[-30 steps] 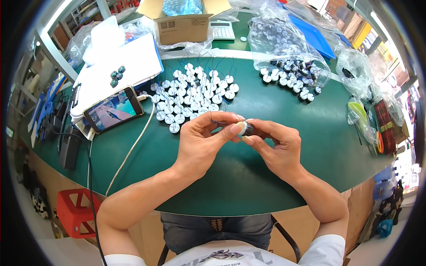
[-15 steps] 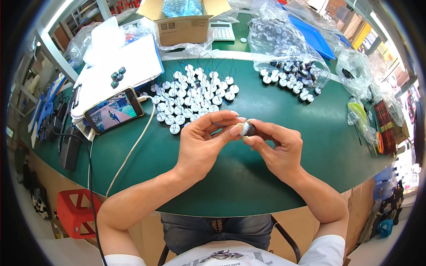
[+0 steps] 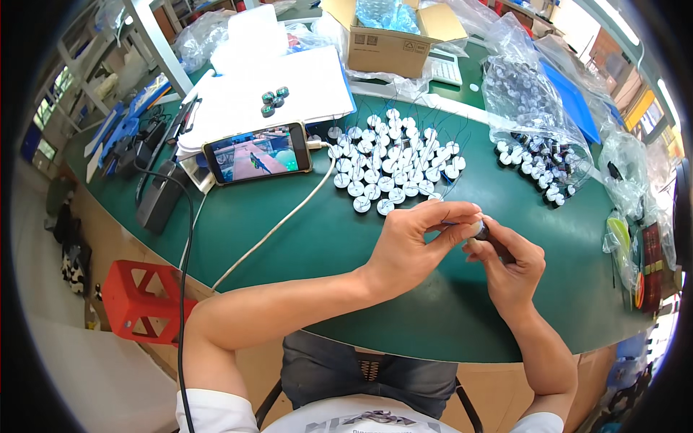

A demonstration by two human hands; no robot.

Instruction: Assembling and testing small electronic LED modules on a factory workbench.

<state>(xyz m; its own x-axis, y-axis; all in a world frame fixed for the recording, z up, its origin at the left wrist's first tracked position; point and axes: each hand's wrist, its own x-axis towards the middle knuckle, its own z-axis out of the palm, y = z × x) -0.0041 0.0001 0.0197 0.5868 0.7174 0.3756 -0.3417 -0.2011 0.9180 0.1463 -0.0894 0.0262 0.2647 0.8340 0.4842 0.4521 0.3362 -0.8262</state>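
Observation:
Just in front of a cluster of small round white-topped parts with thin dark wires (image 3: 390, 160), my two hands meet above the green table. Between their fingertips is one small round part with a dark body (image 3: 482, 231), mostly covered by the fingers. My left hand (image 3: 413, 244) pinches it from the left with thumb and fingers. From the other side, my right hand (image 3: 514, 265) grips the dark body, fingers curled. A thin wire shows near the left fingers.
A phone (image 3: 258, 153) plugged into a white cable leans at the left, by white sheets (image 3: 310, 90) bearing several dark round pieces. An open cardboard box (image 3: 386, 54) stands at the back. A clear bag of similar parts (image 3: 523, 90) spills out at the right. A red stool (image 3: 148, 303) stands lower left.
The whole view has turned, so the table and its contents appear farther right. Both hands still grip the small round part, and its white face now shows less.

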